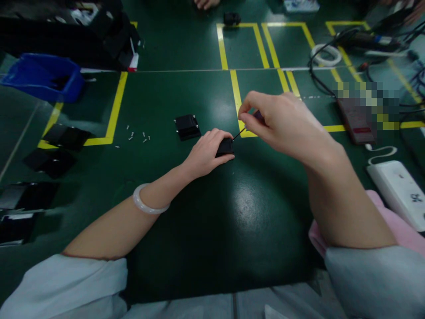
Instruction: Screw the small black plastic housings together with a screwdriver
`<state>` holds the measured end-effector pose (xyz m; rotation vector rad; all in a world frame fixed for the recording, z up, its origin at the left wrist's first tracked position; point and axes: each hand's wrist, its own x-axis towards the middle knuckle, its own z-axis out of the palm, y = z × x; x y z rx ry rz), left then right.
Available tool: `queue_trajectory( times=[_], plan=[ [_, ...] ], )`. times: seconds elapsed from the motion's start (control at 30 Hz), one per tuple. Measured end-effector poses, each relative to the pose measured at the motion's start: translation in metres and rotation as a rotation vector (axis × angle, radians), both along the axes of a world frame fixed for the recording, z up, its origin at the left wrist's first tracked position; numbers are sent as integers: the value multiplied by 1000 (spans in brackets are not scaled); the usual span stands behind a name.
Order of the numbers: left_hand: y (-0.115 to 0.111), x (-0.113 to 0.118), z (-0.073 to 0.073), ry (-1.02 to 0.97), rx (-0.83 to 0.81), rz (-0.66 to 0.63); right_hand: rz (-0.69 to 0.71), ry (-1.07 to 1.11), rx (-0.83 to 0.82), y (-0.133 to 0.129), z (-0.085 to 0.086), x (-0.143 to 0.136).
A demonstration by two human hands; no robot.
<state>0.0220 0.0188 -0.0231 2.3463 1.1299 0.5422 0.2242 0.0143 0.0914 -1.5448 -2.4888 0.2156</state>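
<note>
My left hand point(206, 153) presses down on a small black box-shaped part point(226, 146) on the green table, fingers wrapped over its top. My right hand point(277, 122) pinches a thin dark screwdriver point(239, 133) whose tip reaches the part's right edge. A second black part point(187, 127) lies a little to the left of it. Several small silver screws point(137, 135) are scattered farther left. A pale bangle sits on my left wrist.
A blue bin point(44, 79) stands at the far left, with flat black pieces point(49, 161) below it. Yellow tape lines point(236, 95) mark the table. Cables and a tape roll point(326, 54) lie at the back right, a white device point(400, 190) at the right. Another person's hand point(206, 3) shows at the top.
</note>
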Motion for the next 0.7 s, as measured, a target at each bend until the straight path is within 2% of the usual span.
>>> queue_trajectory(
  times=[0.17,0.33,0.7],
  plan=[
    [0,0,1,3,-11,6,34,67,-9,0,0,0],
    [0,0,1,1,-8,-1,-1,-1,13,2,-1,-1],
    [0,-1,0,3,-5,-2,-2,-8,15,0,1,0]
  ],
)
